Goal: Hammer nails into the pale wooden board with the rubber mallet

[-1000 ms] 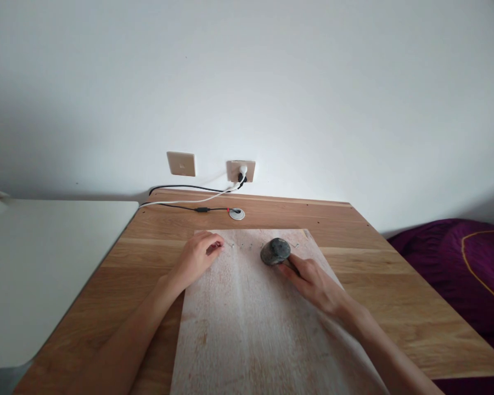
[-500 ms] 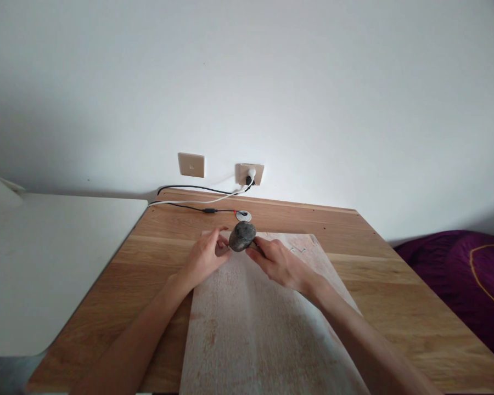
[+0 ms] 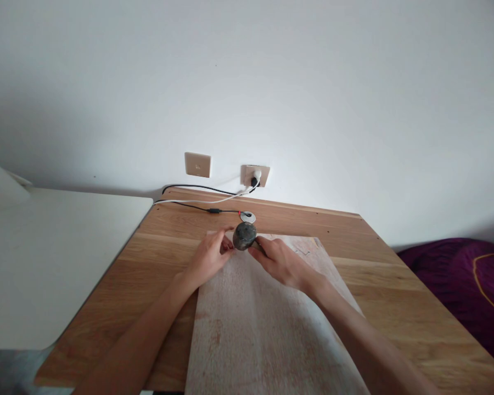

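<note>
Head view, one frame.

Pale whitewashed wooden board (image 3: pixel 255 329) lies lengthwise on the oak-coloured wooden table (image 3: pixel 395 285), running from 6 o'clock to 12 o'clock.

Right hand (image 3: pixel 280 262): enters from 5 o'clock, fingers curled shut round the near side of a dark grey rounded stone (image 3: pixel 244 235). The stone is at the board's 12 o'clock edge, left of centre. Resting on the board or held just above it: cannot tell.

Left hand (image 3: pixel 209 257): enters from 7 o'clock, thumb and fingertips drawn together in a pinch just beside the stone at its 9 o'clock side. What is pinched, if anything, is too small to make out.

Handling (judgement): the stone looks dense, heavy for its bulk, rigid and water-worn smooth, so probably a little slippery in a dry palm and not fragile. It has no handle. The best hold is a full wrap over the broad back, thumb on one flank and fingers on the other, with the far face left free. The left fingertips sit very close to it, a crush risk.

Surroundings:
- A few small thin metal bits (image 3: pixel 302 251) near the board's 1 o'clock corner, kind not resolvable.
- White round disc (image 3: pixel 247 217) on the table just beyond the stone.
- Black and white cables (image 3: pixel 197 204) run from 11 o'clock to a beige wall socket (image 3: pixel 254 175), with a beige switch plate (image 3: pixel 197 164) at its 9 o'clock.
- White side surface (image 3: pixel 57 258) at 9 o'clock.
- Purple bedding (image 3: pixel 469 285) at 3 o'clock.
</note>
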A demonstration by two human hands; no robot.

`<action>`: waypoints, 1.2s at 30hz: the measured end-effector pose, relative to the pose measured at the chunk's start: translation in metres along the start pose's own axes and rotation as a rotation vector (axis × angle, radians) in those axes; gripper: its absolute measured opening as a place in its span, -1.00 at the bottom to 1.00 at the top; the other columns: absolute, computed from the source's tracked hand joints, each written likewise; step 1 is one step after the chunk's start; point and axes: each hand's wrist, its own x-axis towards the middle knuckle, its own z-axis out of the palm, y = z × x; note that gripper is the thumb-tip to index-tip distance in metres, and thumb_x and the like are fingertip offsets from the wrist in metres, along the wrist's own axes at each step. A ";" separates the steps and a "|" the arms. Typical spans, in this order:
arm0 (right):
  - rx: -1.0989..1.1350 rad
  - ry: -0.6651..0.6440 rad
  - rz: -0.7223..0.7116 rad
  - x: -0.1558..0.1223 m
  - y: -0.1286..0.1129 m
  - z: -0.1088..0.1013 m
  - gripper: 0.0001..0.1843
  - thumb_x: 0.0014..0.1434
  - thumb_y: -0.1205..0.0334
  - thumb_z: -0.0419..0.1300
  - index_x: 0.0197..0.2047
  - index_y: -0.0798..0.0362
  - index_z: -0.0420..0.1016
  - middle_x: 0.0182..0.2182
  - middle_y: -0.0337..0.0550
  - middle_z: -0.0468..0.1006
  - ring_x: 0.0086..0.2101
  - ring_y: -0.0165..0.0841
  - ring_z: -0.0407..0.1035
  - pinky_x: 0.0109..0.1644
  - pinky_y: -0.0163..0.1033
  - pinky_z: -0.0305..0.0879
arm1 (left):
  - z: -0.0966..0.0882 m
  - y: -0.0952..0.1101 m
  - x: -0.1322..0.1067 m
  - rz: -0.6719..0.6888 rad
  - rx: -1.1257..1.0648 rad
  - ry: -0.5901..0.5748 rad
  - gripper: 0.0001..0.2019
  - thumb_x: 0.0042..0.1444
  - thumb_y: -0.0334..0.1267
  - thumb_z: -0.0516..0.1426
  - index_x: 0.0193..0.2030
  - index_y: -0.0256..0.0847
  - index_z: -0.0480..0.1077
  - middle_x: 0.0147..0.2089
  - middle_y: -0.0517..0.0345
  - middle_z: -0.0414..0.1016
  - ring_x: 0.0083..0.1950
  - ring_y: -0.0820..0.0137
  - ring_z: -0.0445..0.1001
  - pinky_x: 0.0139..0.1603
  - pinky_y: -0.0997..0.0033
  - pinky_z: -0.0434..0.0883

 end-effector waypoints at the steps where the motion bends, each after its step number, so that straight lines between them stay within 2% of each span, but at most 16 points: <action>1: 0.016 0.014 0.004 -0.001 0.000 -0.001 -0.72 0.47 0.15 -0.01 -0.28 0.03 0.36 -0.51 -0.22 0.44 -0.49 -0.37 0.35 -0.37 -0.27 0.00 | 0.000 0.000 0.000 -0.019 -0.017 -0.012 -0.45 0.08 -0.46 0.33 0.21 -0.17 0.34 -0.27 0.20 0.63 -0.24 0.33 0.61 -0.10 0.32 0.49; 5: 0.057 0.046 0.011 -0.003 -0.003 -0.007 -0.74 0.46 0.17 0.00 -0.29 0.03 0.35 -0.56 -0.27 0.38 -0.54 -0.39 0.29 -0.40 -0.27 -0.01 | -0.001 -0.001 0.001 -0.047 -0.018 -0.035 -0.42 0.09 -0.46 0.32 0.25 -0.16 0.32 -0.30 0.22 0.66 -0.26 0.33 0.60 -0.06 0.28 0.46; 9: 0.046 0.022 0.008 -0.004 -0.005 -0.008 -0.74 0.47 0.16 0.00 -0.22 0.06 0.41 -0.48 -0.18 0.49 -0.46 -0.35 0.39 -0.36 -0.27 0.04 | -0.003 -0.001 0.001 -0.022 0.012 -0.037 -0.42 0.10 -0.44 0.32 0.26 -0.14 0.33 -0.29 0.23 0.66 -0.20 0.30 0.62 0.05 0.21 0.44; 14: -0.037 -0.051 -0.003 -0.002 -0.003 -0.004 -0.71 0.48 0.16 0.00 -0.22 0.07 0.44 -0.40 -0.07 0.58 -0.40 -0.30 0.44 -0.33 -0.25 0.06 | -0.003 -0.001 0.001 -0.021 0.035 -0.028 -0.35 0.09 -0.45 0.31 0.32 -0.12 0.29 -0.27 0.22 0.65 -0.20 0.31 0.61 0.02 0.24 0.46; 19: -0.047 -0.044 -0.002 0.000 -0.002 -0.002 -0.70 0.50 0.16 -0.03 -0.15 0.09 0.46 -0.37 -0.04 0.61 -0.38 -0.30 0.47 -0.32 -0.25 0.07 | -0.003 -0.002 0.000 -0.018 0.017 -0.033 -0.33 0.10 -0.46 0.30 0.35 -0.14 0.26 -0.27 0.21 0.65 -0.22 0.33 0.60 0.01 0.25 0.45; 23: -0.085 -0.051 0.001 0.000 -0.002 -0.003 -0.70 0.48 0.17 0.01 -0.23 0.09 0.46 -0.38 -0.02 0.62 -0.39 -0.28 0.48 -0.32 -0.24 0.06 | -0.003 -0.002 0.000 -0.015 0.019 -0.043 -0.33 0.11 -0.46 0.31 0.35 -0.13 0.25 -0.25 0.21 0.66 -0.19 0.32 0.60 0.05 0.23 0.43; 30: 0.009 0.048 0.026 -0.004 -0.003 -0.014 -0.75 0.47 0.18 0.00 -0.18 0.06 0.43 -0.32 -0.04 0.63 -0.31 -0.25 0.51 -0.27 -0.25 0.13 | -0.003 -0.003 0.001 -0.002 0.013 -0.069 -0.35 0.13 -0.46 0.29 0.35 -0.13 0.24 -0.25 0.22 0.68 -0.17 0.31 0.61 0.08 0.20 0.42; 36: -0.052 -0.037 0.028 -0.005 -0.007 -0.005 -0.73 0.48 0.18 0.01 -0.21 0.07 0.44 -0.37 -0.05 0.62 -0.37 -0.28 0.50 -0.32 -0.26 0.08 | -0.003 -0.005 0.001 -0.014 0.042 -0.050 -0.35 0.09 -0.48 0.30 0.33 -0.13 0.29 -0.25 0.19 0.67 -0.15 0.28 0.60 0.08 0.18 0.42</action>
